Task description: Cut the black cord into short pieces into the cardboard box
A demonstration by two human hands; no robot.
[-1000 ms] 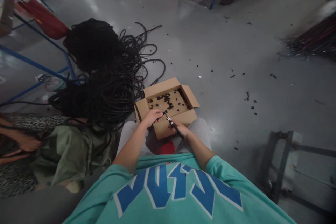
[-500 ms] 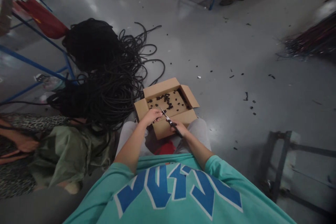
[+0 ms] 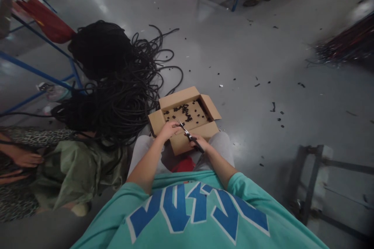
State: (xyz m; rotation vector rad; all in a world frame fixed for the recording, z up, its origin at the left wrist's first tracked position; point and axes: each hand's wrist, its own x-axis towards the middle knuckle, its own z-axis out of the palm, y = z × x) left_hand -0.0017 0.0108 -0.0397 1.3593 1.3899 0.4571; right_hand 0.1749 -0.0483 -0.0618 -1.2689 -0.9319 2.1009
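Observation:
An open cardboard box [image 3: 189, 143] stands on the floor between my knees, with many small black pieces [image 3: 187, 113] scattered inside. My right hand [image 3: 200, 142] is closed around the black handles of scissors [image 3: 190, 137], whose blades point up and left over the box's near side. Just left of the blades, my left hand [image 3: 168, 130] is closed in a pinch at the near left edge of the box. Something small and dark shows at its fingertips, too small to make out.
Coiled black cord [image 3: 128, 97] is heaped left of the box. Beside it sits a person, whose hand [image 3: 28, 159] shows at far left. Blue metal frames [image 3: 35, 71] stand behind. A metal frame [image 3: 312, 186] is at lower right; black scraps dot the floor.
Both hands keep almost the same place over the box. The fingers of my left hand have shifted slightly beside the scissor blades. At far left, the other person's hand has moved a little.

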